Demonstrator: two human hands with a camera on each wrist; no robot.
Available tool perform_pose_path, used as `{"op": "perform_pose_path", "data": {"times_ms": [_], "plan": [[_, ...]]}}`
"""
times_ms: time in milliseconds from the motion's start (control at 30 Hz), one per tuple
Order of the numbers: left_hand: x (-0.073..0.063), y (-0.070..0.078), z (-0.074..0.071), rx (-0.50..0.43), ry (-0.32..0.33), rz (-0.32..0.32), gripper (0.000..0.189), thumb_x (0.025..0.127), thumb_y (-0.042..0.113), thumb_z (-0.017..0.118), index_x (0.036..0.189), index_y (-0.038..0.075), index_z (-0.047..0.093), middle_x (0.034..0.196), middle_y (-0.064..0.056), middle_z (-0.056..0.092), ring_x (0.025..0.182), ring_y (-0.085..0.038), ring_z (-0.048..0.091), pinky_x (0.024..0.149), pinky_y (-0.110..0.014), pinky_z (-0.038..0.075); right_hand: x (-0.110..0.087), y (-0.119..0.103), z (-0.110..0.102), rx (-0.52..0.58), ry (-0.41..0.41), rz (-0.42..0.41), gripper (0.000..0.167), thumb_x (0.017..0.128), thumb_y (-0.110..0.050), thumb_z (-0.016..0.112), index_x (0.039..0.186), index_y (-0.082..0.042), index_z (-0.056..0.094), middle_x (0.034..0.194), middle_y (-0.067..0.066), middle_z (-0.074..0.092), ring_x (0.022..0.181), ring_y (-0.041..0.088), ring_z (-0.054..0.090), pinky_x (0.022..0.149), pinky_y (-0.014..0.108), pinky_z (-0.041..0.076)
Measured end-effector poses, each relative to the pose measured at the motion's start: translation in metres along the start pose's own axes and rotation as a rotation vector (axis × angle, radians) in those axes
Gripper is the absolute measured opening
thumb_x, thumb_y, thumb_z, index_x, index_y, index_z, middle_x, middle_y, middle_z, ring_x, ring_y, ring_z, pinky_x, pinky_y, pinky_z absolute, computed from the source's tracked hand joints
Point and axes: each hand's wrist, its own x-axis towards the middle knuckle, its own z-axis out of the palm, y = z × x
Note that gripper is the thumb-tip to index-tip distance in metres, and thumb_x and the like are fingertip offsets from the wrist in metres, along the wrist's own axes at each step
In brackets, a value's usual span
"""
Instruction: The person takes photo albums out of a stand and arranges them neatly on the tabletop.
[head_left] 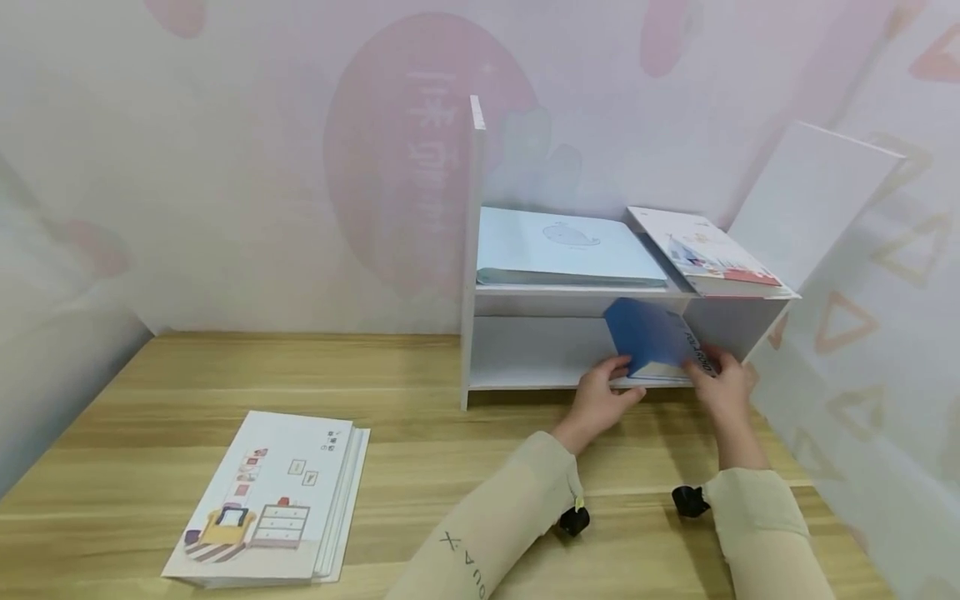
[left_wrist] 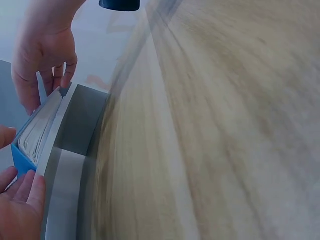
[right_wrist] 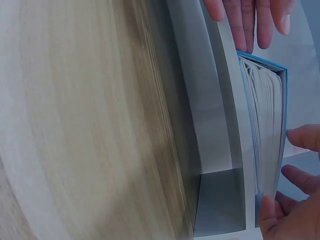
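Blue album (head_left: 649, 332) stands right of centre on lower shelf (head_left: 536, 350), right hand (head_left: 726, 390) pinching it, left hand (head_left: 602, 398) fingers straight; whale book (head_left: 555, 246) and white book (head_left: 697, 237) shelved above, lower-left chair-print book (head_left: 272, 500) unshelved.

Albums (head_left: 647, 333) rest on the wooden table (head_left: 405, 467) and white shelf (head_left: 540, 354).
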Motion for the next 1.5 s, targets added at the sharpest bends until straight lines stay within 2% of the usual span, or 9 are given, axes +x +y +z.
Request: {"op": "perform_pose_path", "data": {"times_ms": [200,467,733,933,1033,1167,1267,1367,1500], "plan": [[0.000,-0.002,0.002,0.003,0.005,0.011,0.055,0.092,0.014,0.072,0.143,0.008,0.053,0.137,-0.008,0.061,0.124,-0.017,0.060,0.092,-0.022,0.054,-0.002,-0.003,0.001,0.010,-0.010,0.021,0.062,0.096,-0.022,0.060,0.145,0.010,0.038,0.147,0.035,0.038,0.139,0.046,0.033,0.116,0.055,0.029],[-0.002,-0.003,0.004,0.011,0.058,0.045,0.046,0.091,0.010,0.072,0.134,0.002,0.060,0.122,-0.010,0.066,0.112,-0.019,0.064,0.084,-0.013,0.052,-0.005,-0.002,-0.002,0.119,-0.158,0.093,0.080,0.100,-0.030,0.054,0.155,0.009,0.011,0.157,0.034,0.024,0.142,0.045,0.029,0.118,0.054,0.030],[-0.006,0.002,0.006,0.027,0.122,0.029,0.043,0.090,0.019,0.075,0.128,0.003,0.065,0.116,-0.008,0.067,0.100,-0.012,0.065,0.078,-0.013,0.052,-0.011,0.003,-0.004,0.248,-0.242,0.143,0.078,0.103,-0.032,0.051,0.156,0.005,0.008,0.160,0.031,0.018,0.143,0.038,0.027,0.120,0.050,0.026],[-0.010,0.003,0.006,0.067,0.181,0.053,0.043,0.086,0.025,0.079,0.121,0.002,0.069,0.108,-0.010,0.068,0.087,-0.008,0.064,0.075,-0.013,0.051,-0.015,0.005,-0.007,0.245,-0.301,0.134,0.077,0.102,-0.031,0.053,0.156,0.005,0.010,0.159,0.028,0.020,0.122,0.018,0.038,0.094,0.019,0.041],[-0.013,0.003,0.005,0.072,0.185,0.066,0.043,0.086,0.025,0.080,0.120,0.000,0.069,0.107,-0.011,0.067,0.083,-0.005,0.062,0.073,-0.013,0.050,-0.016,0.007,-0.010,0.229,-0.332,0.104,0.079,0.103,-0.033,0.052,0.156,0.005,0.009,0.157,0.029,0.021,0.110,0.008,0.041,0.082,0.013,0.043],[-0.016,0.004,0.004,0.074,0.178,0.067,0.043,0.086,0.026,0.079,0.118,0.000,0.069,0.103,-0.011,0.066,0.077,-0.001,0.057,0.068,-0.012,0.048,-0.019,0.010,-0.012,0.246,-0.338,0.059,0.079,0.102,-0.028,0.054,0.155,0.010,0.009,0.145,0.027,0.033,0.096,-0.002,0.043,0.076,0.011,0.045],[-0.017,0.005,0.005,0.079,0.163,0.043,0.043,0.086,0.029,0.079,0.118,0.001,0.069,0.101,-0.009,0.065,0.074,0.002,0.052,0.064,-0.012,0.046,-0.020,0.014,-0.013,0.279,-0.335,0.037,0.077,0.101,-0.023,0.056,0.153,0.014,0.012,0.121,0.008,0.051,0.086,-0.006,0.046,0.071,0.013,0.046],[-0.016,0.006,0.006,0.104,0.153,0.018,0.045,0.086,0.032,0.079,0.119,0.003,0.069,0.104,-0.007,0.064,0.076,0.001,0.053,0.065,-0.011,0.046,-0.022,0.020,-0.014,0.350,-0.332,0.033,0.076,0.100,-0.018,0.058,0.151,0.017,0.013,0.100,-0.011,0.052,0.080,-0.005,0.048,0.066,0.015,0.046],[-0.017,0.008,0.005,0.114,0.166,-0.005,0.045,0.086,0.034,0.079,0.118,0.005,0.069,0.109,-0.005,0.065,0.081,-0.005,0.058,0.067,-0.013,0.048,-0.021,0.024,-0.014,0.410,-0.348,0.028,0.078,0.099,-0.014,0.059,0.150,0.019,0.009,0.094,-0.015,0.053,0.077,-0.004,0.051,0.063,0.016,0.046]]}}
